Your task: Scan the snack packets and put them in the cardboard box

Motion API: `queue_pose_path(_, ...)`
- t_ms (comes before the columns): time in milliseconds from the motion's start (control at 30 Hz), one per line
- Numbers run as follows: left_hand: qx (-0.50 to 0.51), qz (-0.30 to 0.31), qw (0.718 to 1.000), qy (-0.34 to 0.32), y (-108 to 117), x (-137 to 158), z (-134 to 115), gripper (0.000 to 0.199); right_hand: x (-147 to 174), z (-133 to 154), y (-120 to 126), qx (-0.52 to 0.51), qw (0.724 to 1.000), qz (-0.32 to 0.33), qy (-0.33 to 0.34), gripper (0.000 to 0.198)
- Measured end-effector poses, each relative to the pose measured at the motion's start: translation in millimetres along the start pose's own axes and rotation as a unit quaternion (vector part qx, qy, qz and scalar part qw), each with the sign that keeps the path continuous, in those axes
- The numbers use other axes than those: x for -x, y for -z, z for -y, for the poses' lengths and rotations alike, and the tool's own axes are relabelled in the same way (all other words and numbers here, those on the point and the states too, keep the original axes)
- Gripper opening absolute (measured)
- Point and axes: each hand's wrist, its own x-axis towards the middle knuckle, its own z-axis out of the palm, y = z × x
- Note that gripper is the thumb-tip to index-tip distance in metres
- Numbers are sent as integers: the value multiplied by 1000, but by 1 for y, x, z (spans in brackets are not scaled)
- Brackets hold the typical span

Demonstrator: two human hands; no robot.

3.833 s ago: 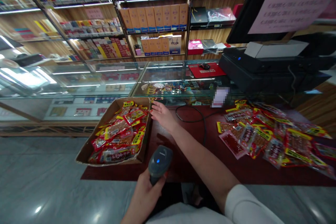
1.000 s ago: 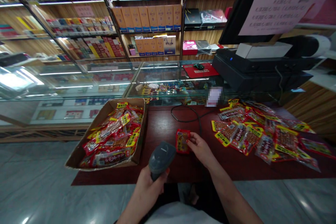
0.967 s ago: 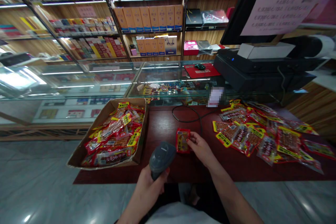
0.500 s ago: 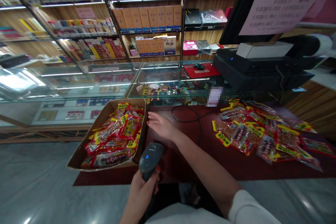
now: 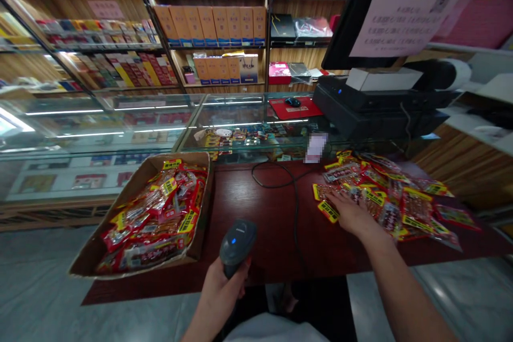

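Observation:
My left hand [image 5: 222, 287] is wrapped round the handle of a dark grey barcode scanner [image 5: 239, 239], which shows a small blue light. It is held over the front edge of the dark red table [image 5: 248, 203]. My right hand [image 5: 352, 215] reaches across to the loose pile of snack packets [image 5: 417, 207] at the right, palm down with fingers stretched over the packets on its left side. Red and yellow packets [image 5: 160, 214] also fill an open cardboard box [image 5: 205, 197] on the left of the table.
A black cable [image 5: 295, 208] loops across the table. Behind stands a glass display counter [image 5: 240, 104] with a mouse [image 5: 293, 101] on a red pad, a blurred-out upright card [image 5: 316, 148] and a black monitor [image 5: 348, 21]. Stocked shelves [image 5: 208, 48] line the wall.
My right hand has swung from beside the box over to the packet pile at the right. My left hand still holds the scanner, and the view has turned slightly right.

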Motion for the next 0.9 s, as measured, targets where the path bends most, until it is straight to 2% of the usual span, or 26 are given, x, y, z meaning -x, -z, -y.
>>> queue_pose_path(100, -9, 3, 1000, 4, -4, 3, -1, 40, -2, 1, -2, 16, 999, -33, 28, 78)
queue_pose_path(200, -13, -23, 1000, 3, -7, 4, 1, 44, -6, 1, 0, 24, 995, -72, 58, 72)
queue_pose_path(267, -12, -39, 999, 0, -8, 4, 3, 46, -10, -1, 4, 23, 992, -87, 85, 60)
queue_pose_path(367, -19, -31, 999, -5, -7, 4, 7, 45, -21, -2, 12, 7, 983, -126, 134, 36)
queue_pose_path(467, -21, -41, 999, -14, -6, 3, 15, 45, -33, 5, 16, -69, 966, -178, 174, 13)
queue_pose_path(533, -26, -51, 998, -17, -6, 3, 18, 44, -38, 19, 14, -182, 949, -209, 153, 7)
queue_pose_path(567, -32, -49, 998, -16, -6, 4, 18, 42, -38, 29, 12, -260, 931, -227, 123, 11)
queue_pose_path(600, -37, -43, 998, -15, -5, 5, 16, 40, -38, 40, 9, -348, 901, -242, 86, 18)
queue_pose_path(667, -51, -20, 998, -15, -4, 8, 8, 35, -36, 66, 2, -540, 808, -237, 19, 29)
queue_pose_path(733, -74, 6, 997, -25, -3, 12, -3, 29, -31, 93, -4, -704, 691, -163, -23, 32)
queue_pose_path(800, -101, 29, 993, -45, -3, 15, -13, 22, -25, 115, -7, -800, 596, -56, -45, 29)
queue_pose_path(833, -111, 39, 992, -54, -2, 16, -17, 19, -22, 124, -8, -825, 562, -11, -52, 27)
queue_pose_path(900, -120, 50, 990, -64, -3, 17, -20, 16, -15, 139, -11, -855, 512, 44, -61, 24)
